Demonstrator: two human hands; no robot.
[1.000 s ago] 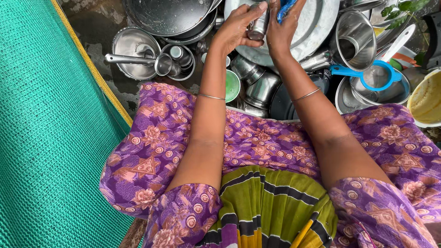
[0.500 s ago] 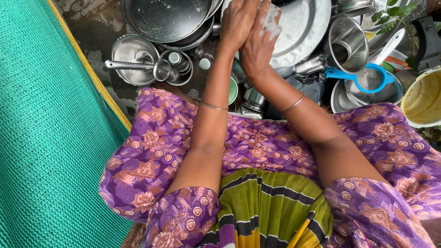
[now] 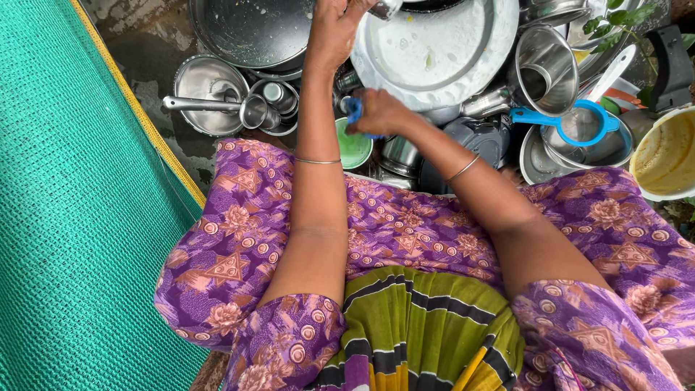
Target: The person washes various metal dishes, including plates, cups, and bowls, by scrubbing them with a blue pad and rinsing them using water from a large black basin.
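Two hands over piled dishes — left hand (image 3: 334, 29) pinches a small steel cup (image 3: 386, 7) at the top edge, above the soapy plate (image 3: 434, 51); right hand (image 3: 376, 114), lower, grips a blue scrubber (image 3: 353, 110).

We see a green mesh net (image 3: 65, 217) with a yellow edge down the left. Top centre sits a big dark steel pan (image 3: 250, 29), beside it a soapy round steel plate (image 3: 434, 54). Left of these, a steel bowl (image 3: 206, 90) with a long-handled steel ladle (image 3: 217, 107) across it. A green lid (image 3: 355, 148) lies by small steel cups. Right side: steel pot on its side (image 3: 546, 69), blue-rimmed strainer (image 3: 590, 119), a yellowish bowl (image 3: 664, 156) at the edge, green leaves (image 3: 619, 18) top right.
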